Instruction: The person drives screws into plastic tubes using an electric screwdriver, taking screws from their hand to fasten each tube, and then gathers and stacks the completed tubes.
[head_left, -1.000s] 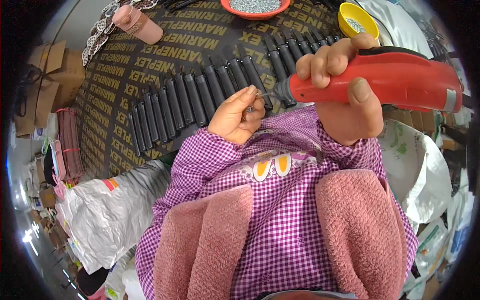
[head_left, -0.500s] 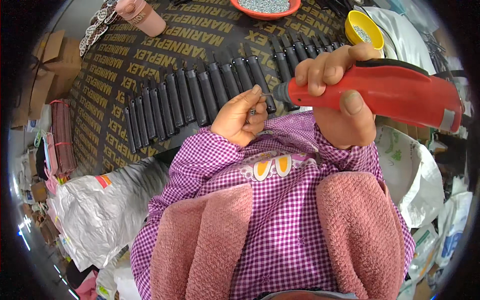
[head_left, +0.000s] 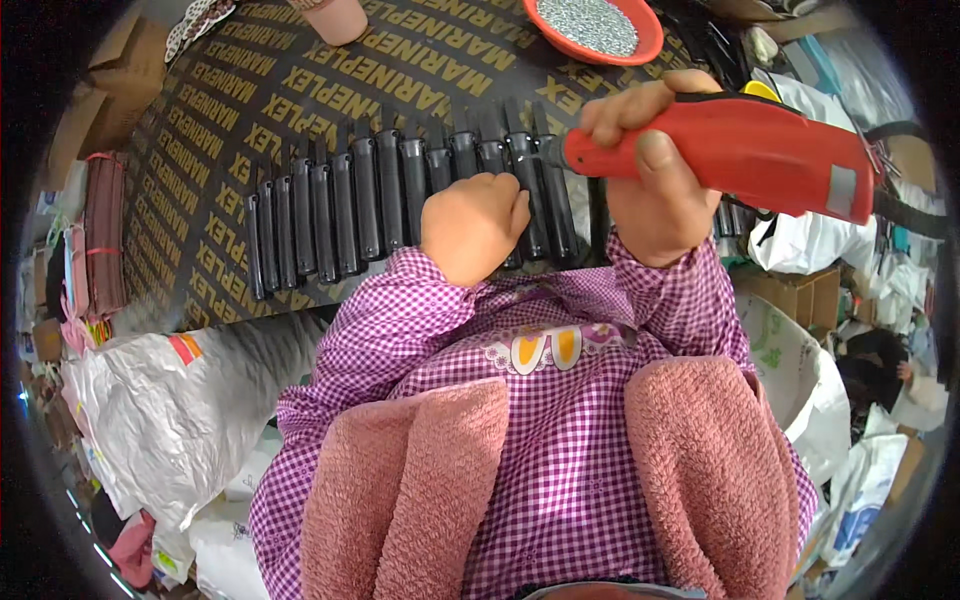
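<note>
My right hand (head_left: 655, 200) is wrapped round a red electric screwdriver (head_left: 760, 155), held level with its bit pointing left. The thin bit reaches over the right part of a row of long black handle-like pieces (head_left: 365, 195), close to the upper part of one; I cannot tell if it touches. My left hand (head_left: 472, 225) lies back-up over the near ends of several black pieces, just left of the bit. Its fingers are curled, and what they hold, if anything, is hidden beneath. Narrow dark strips stick out of the pieces' far ends.
A red bowl (head_left: 640, 40) of small silvery metal parts stands at the far side of the dark printed board (head_left: 210, 235). Beyond the row is a pink cup (head_left: 337, 20). A yellow bowl (head_left: 762, 91) shows partly behind the screwdriver, whose black cable (head_left: 910, 215) trails right.
My left hand has left the screwdriver's tip, where it was pinching, and turned back-up over the black pieces. The bit now points at the row. The whole view has shifted a little.
</note>
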